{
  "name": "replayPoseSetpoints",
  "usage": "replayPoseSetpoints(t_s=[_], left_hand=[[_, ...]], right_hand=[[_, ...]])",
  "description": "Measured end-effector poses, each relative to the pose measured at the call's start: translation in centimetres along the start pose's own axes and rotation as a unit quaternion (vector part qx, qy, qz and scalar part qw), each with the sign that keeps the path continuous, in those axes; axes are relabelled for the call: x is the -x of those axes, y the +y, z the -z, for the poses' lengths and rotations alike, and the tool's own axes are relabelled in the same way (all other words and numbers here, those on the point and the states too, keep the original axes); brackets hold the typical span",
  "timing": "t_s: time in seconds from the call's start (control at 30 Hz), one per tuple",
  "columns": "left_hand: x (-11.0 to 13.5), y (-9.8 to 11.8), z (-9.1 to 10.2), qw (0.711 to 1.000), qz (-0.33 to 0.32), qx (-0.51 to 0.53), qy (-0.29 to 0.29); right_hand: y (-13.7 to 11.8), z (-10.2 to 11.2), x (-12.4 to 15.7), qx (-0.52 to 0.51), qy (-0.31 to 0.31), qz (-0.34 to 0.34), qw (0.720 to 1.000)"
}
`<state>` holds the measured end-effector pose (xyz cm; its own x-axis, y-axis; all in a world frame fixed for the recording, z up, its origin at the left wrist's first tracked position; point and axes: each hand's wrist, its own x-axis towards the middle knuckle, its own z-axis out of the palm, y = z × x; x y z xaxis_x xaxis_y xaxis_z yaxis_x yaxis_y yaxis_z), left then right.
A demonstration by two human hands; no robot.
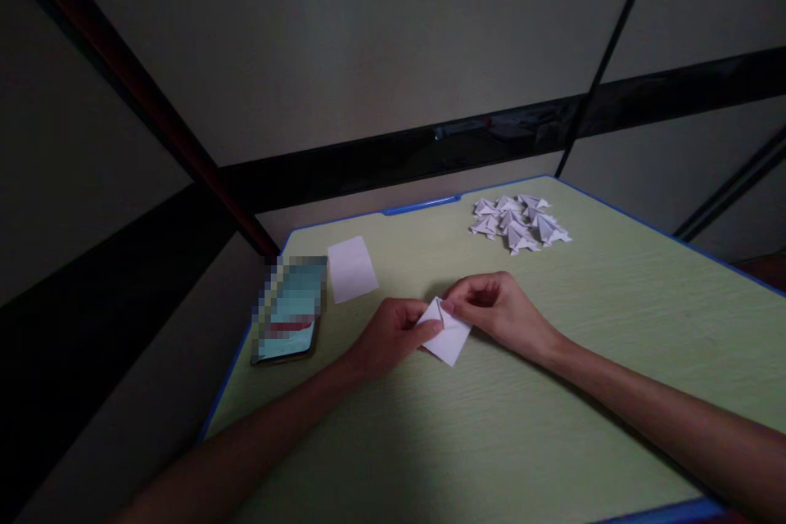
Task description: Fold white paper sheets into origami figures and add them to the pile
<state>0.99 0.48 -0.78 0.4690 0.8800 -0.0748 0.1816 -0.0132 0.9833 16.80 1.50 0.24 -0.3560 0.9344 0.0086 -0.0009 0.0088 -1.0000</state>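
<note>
A small folded piece of white paper, roughly diamond-shaped with crease lines near its top, is between my two hands above the table. My left hand pinches its left side, the thumb lying across the front and the other fingers behind. On the opposite edge, my right hand is closed, thumb and fingertips at the upper right fold. The fingers behind the paper are partly hidden. Farther back on the right lies a cluster of several folded white paper figures. A flat white sheet rests beyond my left hand.
A phone with a lit, partly pixelated screen lies at the table's left edge. The pale green table has a blue rim and a blue strip at the back. Behind it stand panelled surfaces with a dark glossy band.
</note>
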Motion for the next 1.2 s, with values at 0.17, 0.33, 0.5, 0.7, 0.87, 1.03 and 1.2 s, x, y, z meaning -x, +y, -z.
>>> replayPoseSetpoints(t_s=[0.17,0.33,0.5,0.7,0.87,1.03,1.2], left_hand=[[0.12,0.18,0.01,1.000,0.013,0.000,-0.007],[0.19,0.20,-0.06,0.999,0.020,-0.028,-0.007],[0.11,0.24,-0.07,1.000,0.012,-0.016,-0.002],[0.05,0.07,-0.47,0.999,0.017,-0.023,0.038],[0.07,-0.05,-0.66,0.996,0.016,-0.051,0.066],[0.05,-0.10,-0.68,0.996,0.016,-0.053,0.067],[0.11,-0.03,-0.67,0.996,0.020,-0.052,0.068]], right_hand=[[0.17,0.00,0.03,0.009,0.000,0.017,1.000],[0.09,-0.13,0.13,0.021,-0.013,0.022,0.999],[0.16,-0.19,0.12,0.032,-0.011,0.039,0.999],[0.44,-0.16,0.05,0.044,-0.005,0.047,0.998],[0.42,-0.32,0.11,0.044,0.006,0.042,0.998],[0.40,-0.38,0.05,0.044,0.008,0.042,0.998],[0.36,-0.39,-0.02,0.043,0.003,0.036,0.998]])
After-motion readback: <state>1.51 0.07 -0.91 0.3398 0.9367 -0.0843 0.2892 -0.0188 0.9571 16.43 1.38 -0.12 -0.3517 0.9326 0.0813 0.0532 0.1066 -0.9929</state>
